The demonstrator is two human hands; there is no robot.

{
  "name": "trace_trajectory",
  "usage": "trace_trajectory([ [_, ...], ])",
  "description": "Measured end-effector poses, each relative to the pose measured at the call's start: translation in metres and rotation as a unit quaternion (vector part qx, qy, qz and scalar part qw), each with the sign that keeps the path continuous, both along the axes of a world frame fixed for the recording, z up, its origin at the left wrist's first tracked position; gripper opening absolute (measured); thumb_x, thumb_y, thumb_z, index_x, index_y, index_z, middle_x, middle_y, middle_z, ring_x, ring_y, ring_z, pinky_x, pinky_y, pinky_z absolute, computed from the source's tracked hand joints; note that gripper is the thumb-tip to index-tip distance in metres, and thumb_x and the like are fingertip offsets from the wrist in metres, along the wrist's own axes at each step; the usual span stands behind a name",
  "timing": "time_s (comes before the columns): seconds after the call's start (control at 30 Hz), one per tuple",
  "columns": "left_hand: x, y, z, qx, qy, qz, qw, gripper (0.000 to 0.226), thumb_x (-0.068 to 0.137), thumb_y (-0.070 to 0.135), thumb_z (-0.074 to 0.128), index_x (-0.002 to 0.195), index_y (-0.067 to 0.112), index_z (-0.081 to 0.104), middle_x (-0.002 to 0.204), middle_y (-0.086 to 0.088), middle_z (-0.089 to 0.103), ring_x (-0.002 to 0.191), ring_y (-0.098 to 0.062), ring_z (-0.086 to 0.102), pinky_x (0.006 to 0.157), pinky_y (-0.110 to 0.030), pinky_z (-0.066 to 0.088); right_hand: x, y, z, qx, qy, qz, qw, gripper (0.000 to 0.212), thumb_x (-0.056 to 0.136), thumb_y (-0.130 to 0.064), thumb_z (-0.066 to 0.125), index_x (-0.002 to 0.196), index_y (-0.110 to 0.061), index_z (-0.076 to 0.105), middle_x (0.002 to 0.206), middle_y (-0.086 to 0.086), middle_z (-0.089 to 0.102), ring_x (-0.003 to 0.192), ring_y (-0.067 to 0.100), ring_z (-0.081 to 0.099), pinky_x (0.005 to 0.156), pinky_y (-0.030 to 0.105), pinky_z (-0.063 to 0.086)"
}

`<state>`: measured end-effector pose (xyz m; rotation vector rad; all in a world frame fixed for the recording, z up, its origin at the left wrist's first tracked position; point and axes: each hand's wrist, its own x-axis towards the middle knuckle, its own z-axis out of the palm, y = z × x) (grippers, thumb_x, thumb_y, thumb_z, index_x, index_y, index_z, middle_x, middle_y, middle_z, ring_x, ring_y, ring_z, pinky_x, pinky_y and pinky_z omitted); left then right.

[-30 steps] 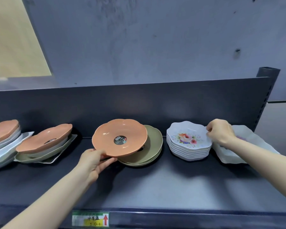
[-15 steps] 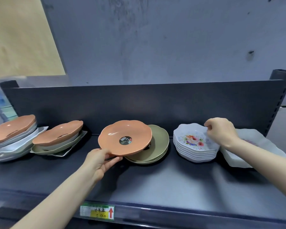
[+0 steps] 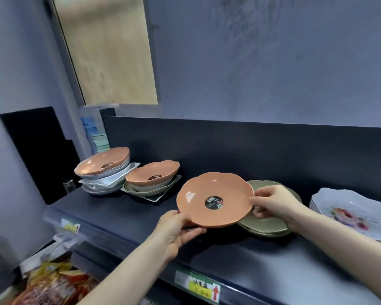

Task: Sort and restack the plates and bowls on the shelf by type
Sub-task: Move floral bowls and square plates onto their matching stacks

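Over the green plates [image 3: 266, 225], left hand [image 3: 176, 230] and right hand [image 3: 273, 203] pinching opposite edges of the orange plate [image 3: 213, 199]

the orange plate [image 3: 229, 190] carries a round black sticker [image 3: 215, 202] at its middle; its white lettering is too small to read. the two orange bowls [image 3: 106, 160] [image 3: 152, 171] on the stacks to the left have dark stickers too, also unreadable. on the front edge of the shelf [image 3: 262, 260] a green and yellow price tag [image 3: 197, 286] shows a red arrow pointing up; its dark characters are blurred. a second tag [image 3: 70, 225] further left and the red and yellow bags [image 3: 53, 287] below give no legible word.
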<state>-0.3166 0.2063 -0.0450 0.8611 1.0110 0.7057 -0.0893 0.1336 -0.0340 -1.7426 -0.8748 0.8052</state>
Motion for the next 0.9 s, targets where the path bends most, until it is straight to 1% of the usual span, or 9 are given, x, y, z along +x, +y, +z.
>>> trace_trajectory([
  [0.23, -0.045, 0.044, 0.002, 0.050, 0.058, -0.058, 0.995, 0.014, 0.090, -0.002, 0.051, 0.102, 0.002, 0.057, 0.088, -0.015, 0.067, 0.059, -0.023, 0.071, 0.054, -0.025, 0.060, -0.040, 0.039, -0.004, -0.018, 0.060, -0.052, 0.997, 0.019, 0.076, 0.017, 0.055, 0.091, 0.018, 0.067, 0.065, 0.014, 0.055, 0.040, 0.016, 0.043, 0.041, 0.019, 0.046],
  [0.37, -0.072, 0.094, 0.009, 0.217, 0.159, -0.078, 0.960, 0.016, 0.087, 0.012, 0.061, 0.102, 0.008, 0.063, 0.096, -0.011, 0.068, 0.076, -0.024, 0.069, 0.070, -0.033, 0.059, -0.054, 0.054, -0.002, -0.016, 0.078, -0.105, 0.991, 0.020, 0.076, 0.018, 0.048, 0.084, 0.010, 0.064, 0.069, 0.012, 0.045, 0.040, 0.014, 0.032, 0.039, 0.017, 0.033],
  [0.4, -0.080, 0.112, 0.011, 0.310, 0.218, -0.062, 0.923, 0.022, 0.085, 0.016, 0.062, 0.106, 0.010, 0.064, 0.098, -0.008, 0.069, 0.083, -0.024, 0.069, 0.078, -0.036, 0.058, -0.057, 0.055, -0.001, -0.015, 0.078, -0.118, 0.990, 0.019, 0.076, 0.018, 0.047, 0.082, 0.008, 0.062, 0.068, 0.011, 0.044, 0.038, 0.014, 0.031, 0.037, 0.016, 0.031],
  [0.47, -0.094, 0.146, 0.016, 0.482, 0.345, -0.050, 0.804, 0.031, 0.082, 0.020, 0.062, 0.113, 0.016, 0.066, 0.104, 0.000, 0.070, 0.098, -0.018, 0.066, 0.090, -0.034, 0.052, -0.063, 0.058, -0.001, -0.014, 0.078, -0.149, 0.986, 0.018, 0.077, 0.018, 0.046, 0.079, 0.007, 0.060, 0.069, 0.010, 0.043, 0.034, 0.013, 0.030, 0.036, 0.016, 0.031],
  [0.53, -0.102, 0.175, 0.017, 0.577, 0.411, -0.067, 0.703, 0.032, 0.085, 0.018, 0.059, 0.117, 0.018, 0.065, 0.112, 0.002, 0.069, 0.106, -0.017, 0.062, 0.092, -0.031, 0.047, -0.071, 0.059, -0.007, -0.019, 0.084, -0.182, 0.979, 0.017, 0.078, 0.018, 0.046, 0.080, 0.011, 0.061, 0.069, 0.013, 0.047, 0.033, 0.013, 0.033, 0.035, 0.015, 0.034],
  [0.6, -0.104, 0.201, 0.015, 0.629, 0.446, -0.110, 0.627, 0.031, 0.087, 0.019, 0.057, 0.118, 0.019, 0.065, 0.118, 0.001, 0.066, 0.111, -0.021, 0.059, 0.091, -0.033, 0.047, -0.081, 0.060, -0.016, -0.025, 0.094, -0.217, 0.971, 0.017, 0.078, 0.017, 0.048, 0.084, 0.016, 0.064, 0.068, 0.017, 0.054, 0.034, 0.015, 0.040, 0.034, 0.015, 0.040],
  [0.67, -0.102, 0.220, 0.009, 0.662, 0.457, -0.148, 0.575, 0.030, 0.087, 0.022, 0.056, 0.115, 0.024, 0.066, 0.117, 0.002, 0.066, 0.110, -0.021, 0.059, 0.086, -0.031, 0.048, -0.093, 0.059, -0.026, -0.027, 0.102, -0.254, 0.961, 0.019, 0.078, 0.014, 0.051, 0.089, 0.014, 0.067, 0.070, 0.019, 0.061, 0.040, 0.018, 0.050, 0.038, 0.019, 0.051],
  [0.8, -0.096, 0.234, 0.002, 0.729, 0.454, -0.171, 0.483, 0.021, 0.083, 0.020, 0.054, 0.095, 0.021, 0.071, 0.097, 0.000, 0.069, 0.095, -0.024, 0.062, 0.063, -0.028, 0.039, -0.116, 0.059, -0.040, -0.006, 0.131, -0.315, 0.940, 0.020, 0.080, 0.014, 0.052, 0.095, 0.011, 0.066, 0.070, 0.017, 0.061, 0.035, 0.015, 0.056, 0.038, 0.018, 0.051],
  [0.9, -0.094, 0.241, 0.000, 0.762, 0.399, -0.155, 0.486, 0.017, 0.078, 0.022, 0.057, 0.084, 0.021, 0.073, 0.084, -0.001, 0.071, 0.085, -0.026, 0.065, 0.059, -0.029, 0.044, -0.130, 0.061, -0.050, 0.011, 0.145, -0.355, 0.923, 0.024, 0.080, 0.016, 0.051, 0.101, 0.018, 0.062, 0.076, 0.017, 0.058, 0.047, 0.022, 0.053, 0.039, 0.017, 0.050],
])
